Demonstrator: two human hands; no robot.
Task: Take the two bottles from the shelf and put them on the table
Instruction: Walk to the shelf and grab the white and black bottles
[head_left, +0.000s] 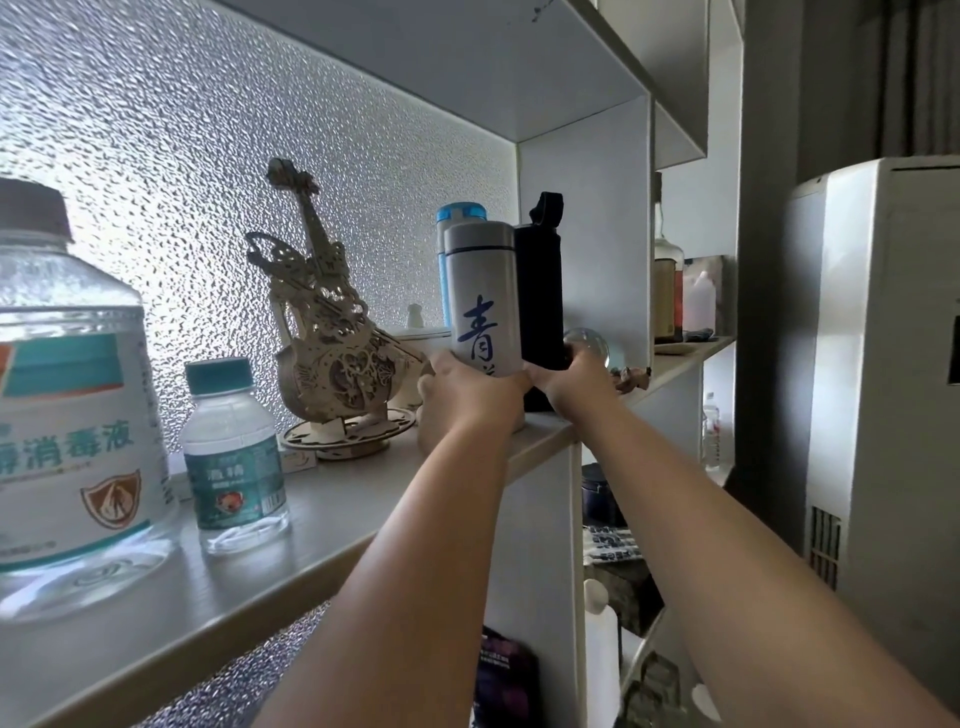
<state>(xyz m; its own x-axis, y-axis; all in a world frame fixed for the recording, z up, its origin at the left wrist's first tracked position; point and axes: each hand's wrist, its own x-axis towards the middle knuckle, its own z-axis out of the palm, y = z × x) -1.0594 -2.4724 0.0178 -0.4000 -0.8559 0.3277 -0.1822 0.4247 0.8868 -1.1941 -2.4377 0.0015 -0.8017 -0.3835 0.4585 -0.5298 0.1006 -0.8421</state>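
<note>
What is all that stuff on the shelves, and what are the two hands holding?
Silver flask: one, silver with blue writing, shelf, right end.
Black bottle: one, black, beside the silver flask.
Blue bottle: one, blue, behind the flask.
Wooden violin model: one, tan, mid-shelf.
Small bottle: one, clear, teal cap, left of the violin.
Large jug: one, clear, far left.
Glass ball: one, clear, behind the right hand.
Left hand: grip around the flask's base.
Right hand: grip at the black bottle's base.

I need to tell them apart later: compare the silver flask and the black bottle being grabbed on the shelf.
The silver flask is pale with blue characters; the black bottle is plain and dark. The flask has a flat lid; the bottle has a loop on top and stands taller. Left hand grips the flask, right hand the bottle. Both stand upright.
</note>
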